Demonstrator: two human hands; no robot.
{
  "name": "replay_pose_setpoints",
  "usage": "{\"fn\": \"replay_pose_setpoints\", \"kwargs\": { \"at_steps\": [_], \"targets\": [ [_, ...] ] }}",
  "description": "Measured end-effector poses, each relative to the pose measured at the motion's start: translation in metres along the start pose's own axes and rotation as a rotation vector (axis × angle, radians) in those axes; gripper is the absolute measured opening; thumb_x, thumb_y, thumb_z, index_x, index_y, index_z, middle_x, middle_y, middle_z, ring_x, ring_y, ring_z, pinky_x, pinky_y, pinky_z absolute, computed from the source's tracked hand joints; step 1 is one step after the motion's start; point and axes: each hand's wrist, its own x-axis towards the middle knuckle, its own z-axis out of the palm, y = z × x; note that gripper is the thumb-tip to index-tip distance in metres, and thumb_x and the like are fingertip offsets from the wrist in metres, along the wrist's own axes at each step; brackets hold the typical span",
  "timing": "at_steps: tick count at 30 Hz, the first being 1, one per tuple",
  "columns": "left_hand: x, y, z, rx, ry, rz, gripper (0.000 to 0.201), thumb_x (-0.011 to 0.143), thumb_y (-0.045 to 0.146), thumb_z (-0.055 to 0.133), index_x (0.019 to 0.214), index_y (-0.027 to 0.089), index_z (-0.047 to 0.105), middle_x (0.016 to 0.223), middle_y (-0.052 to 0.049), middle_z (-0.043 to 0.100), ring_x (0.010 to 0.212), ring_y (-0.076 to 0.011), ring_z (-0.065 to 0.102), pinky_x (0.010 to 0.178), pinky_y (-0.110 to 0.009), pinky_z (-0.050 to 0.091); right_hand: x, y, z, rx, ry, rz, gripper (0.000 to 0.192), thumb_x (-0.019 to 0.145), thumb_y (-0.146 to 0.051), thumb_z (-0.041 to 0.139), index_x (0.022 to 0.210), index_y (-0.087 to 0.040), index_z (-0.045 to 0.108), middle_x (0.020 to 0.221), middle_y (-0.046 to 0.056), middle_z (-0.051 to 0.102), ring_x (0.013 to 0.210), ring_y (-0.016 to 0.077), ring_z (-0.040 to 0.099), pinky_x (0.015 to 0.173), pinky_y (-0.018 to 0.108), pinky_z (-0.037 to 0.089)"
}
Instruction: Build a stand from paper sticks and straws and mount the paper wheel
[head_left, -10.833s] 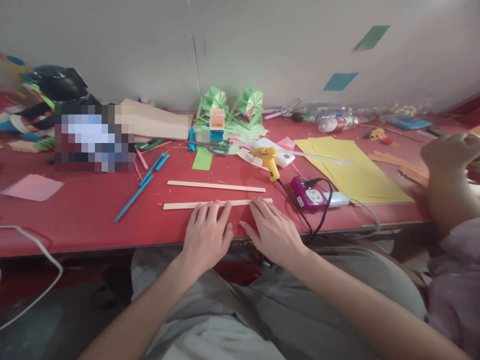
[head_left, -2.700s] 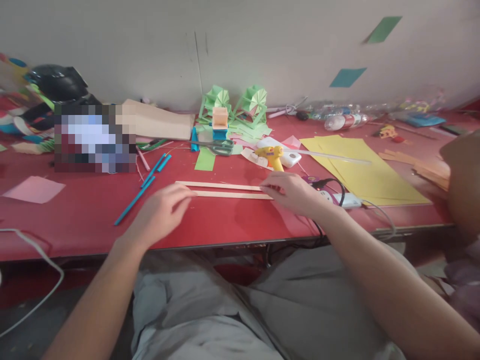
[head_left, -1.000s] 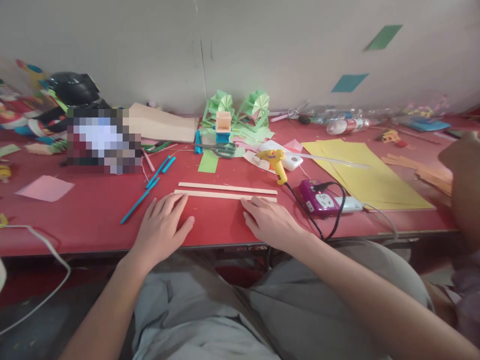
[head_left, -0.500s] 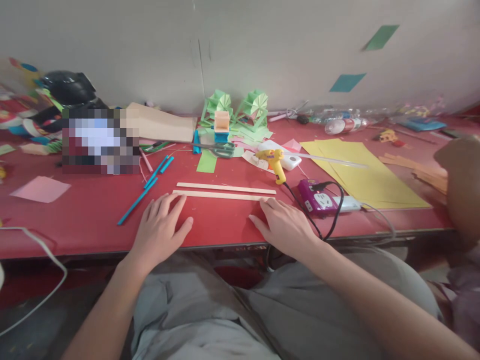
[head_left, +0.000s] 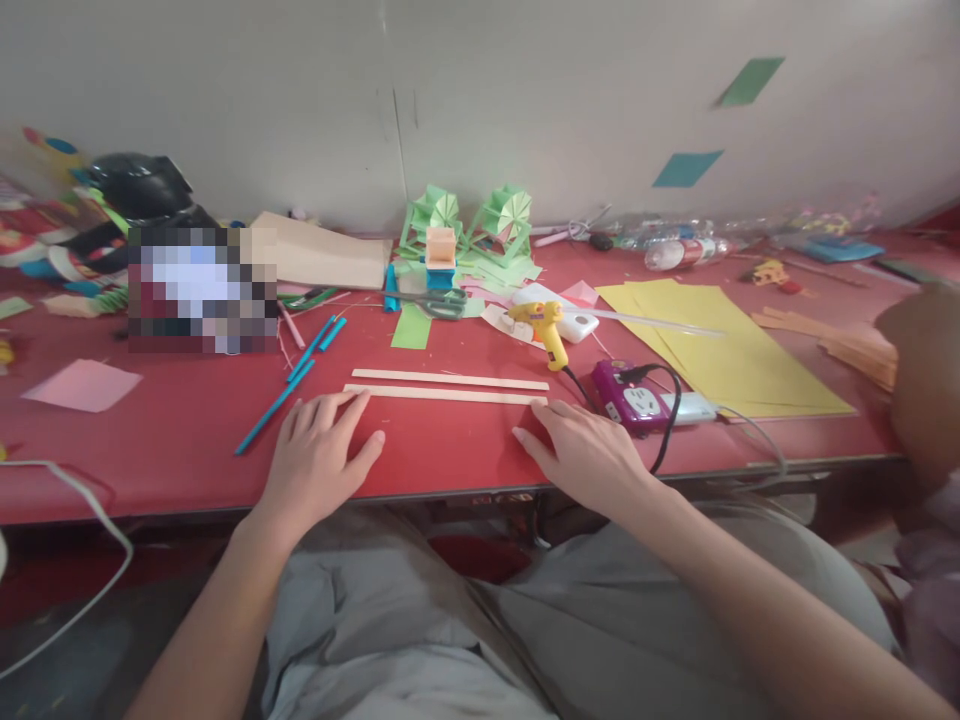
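Both hands are palm down at the near edge of the red surface [head_left: 442, 455], spread out, nothing grasped. The left hand [head_left: 319, 450] has its fingers [head_left: 355, 415] loose and fanned, index tip at the left end of the near pale strip [head_left: 446, 395]. The right hand [head_left: 585, 440] pretty much mirrors that, fingers relaxed and released, tips at the right end. My guess: a fingertip at each end lets you square up a skinny strip or stop it swinging without pinching it. Can't tell if there's real pressure.

The far pale strip [head_left: 450, 380] lies just beyond, almost parallel, with a sliver of red between them, so side by side but not touching. Neither hand is on it. The near one pokes out a bit further left.

The glue gun [head_left: 546, 325] lies on its side past the right hand, nozzle left, clear glue stick [head_left: 645, 321] out the back. Probably parked so the handle faces the person, and near the purple socket box [head_left: 632, 398] because of its cord [head_left: 577, 384]. Scissors [head_left: 442, 303] are farther back, seemingly out of the way.
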Motion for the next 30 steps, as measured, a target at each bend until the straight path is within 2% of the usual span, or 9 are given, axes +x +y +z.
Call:
{"fn": "replay_pose_setpoints", "kwargs": {
  "at_steps": [8,14,17,19,21,23,25,27,30],
  "targets": [
    [-0.002,0.000,0.002,-0.014,0.008,-0.010,0.051,0.098,0.043,0.042,0.144,0.021,0.051,0.136,-0.014,0.057,0.124,-0.0364,0.052,0.108,-0.056,0.039,0.003,0.009,0.001,-0.086,0.039,0.038,0.041,0.102,-0.046,0.041,0.093,-0.015,0.067,0.095,0.012,0.073,0.085,0.0265,0.071,0.059,0.032,0.036],
    [-0.004,0.000,0.003,-0.049,0.027,-0.029,0.051,0.099,0.039,0.039,0.141,0.016,0.054,0.141,-0.015,0.054,0.127,-0.0357,0.051,0.106,-0.053,0.042,0.017,0.018,-0.009,-0.026,0.187,0.099,0.027,0.098,-0.028,0.048,0.083,-0.018,0.067,0.090,0.007,0.072,0.080,0.0201,0.067,0.056,0.030,0.028],
    [-0.003,-0.002,0.003,-0.069,0.040,-0.027,0.048,0.099,0.038,0.039,0.138,0.017,0.056,0.139,-0.014,0.056,0.126,-0.0343,0.052,0.106,-0.051,0.042,0.023,0.021,-0.015,0.008,0.179,0.142,0.027,0.095,-0.030,0.051,0.073,-0.020,0.064,0.084,0.005,0.071,0.074,0.0193,0.064,0.054,0.029,0.026],
    [-0.003,-0.003,0.003,-0.099,0.050,-0.036,0.047,0.100,0.037,0.038,0.137,0.018,0.057,0.138,-0.013,0.057,0.127,-0.0337,0.052,0.105,-0.051,0.043,0.028,0.020,-0.016,0.054,0.175,0.094,0.025,0.096,-0.029,0.050,0.078,-0.020,0.065,0.088,0.005,0.072,0.077,0.0199,0.065,0.054,0.029,0.029],
    [-0.002,-0.004,0.004,-0.136,0.055,-0.052,0.045,0.100,0.036,0.038,0.136,0.018,0.058,0.136,-0.013,0.058,0.126,-0.0335,0.053,0.102,-0.050,0.045,0.033,0.019,-0.012,0.116,0.179,-0.024,0.022,0.098,-0.028,0.049,0.092,-0.021,0.068,0.097,0.006,0.072,0.087,0.0212,0.067,0.057,0.028,0.036],
    [-0.001,-0.006,0.004,-0.180,0.062,-0.052,0.043,0.100,0.034,0.038,0.135,0.018,0.059,0.134,-0.013,0.060,0.124,-0.0330,0.055,0.101,-0.050,0.046,0.040,0.017,-0.006,0.169,0.186,-0.143,0.022,0.098,-0.028,0.050,0.107,-0.020,0.069,0.107,0.008,0.071,0.097,0.0233,0.066,0.066,0.030,0.045],
    [0.000,-0.008,0.004,-0.251,0.087,-0.031,0.041,0.100,0.032,0.039,0.133,0.019,0.061,0.132,-0.012,0.061,0.121,-0.0308,0.057,0.102,-0.048,0.046,0.047,0.016,0.002,0.201,0.205,-0.219,0.025,0.098,-0.030,0.053,0.114,-0.020,0.068,0.113,0.010,0.069,0.105,0.0256,0.065,0.079,0.034,0.050],
    [0.002,-0.011,0.004,-0.349,0.140,-0.008,0.036,0.100,0.030,0.041,0.127,0.019,0.064,0.127,-0.011,0.063,0.118,-0.0273,0.059,0.103,-0.043,0.047,0.053,0.015,0.009,0.225,0.230,-0.280,0.026,0.098,-0.029,0.054,0.115,-0.019,0.069,0.118,0.012,0.068,0.109,0.0274,0.064,0.090,0.039,0.051],
    [0.010,-0.018,0.001,-0.445,0.241,-0.017,0.030,0.099,0.030,0.046,0.115,0.017,0.068,0.116,-0.010,0.065,0.109,-0.0240,0.063,0.099,-0.036,0.049,0.059,0.016,0.018,0.257,0.258,-0.323,0.030,0.098,-0.032,0.055,0.121,-0.017,0.067,0.124,0.014,0.066,0.113,0.0297,0.063,0.098,0.045,0.050]
  ]
}}
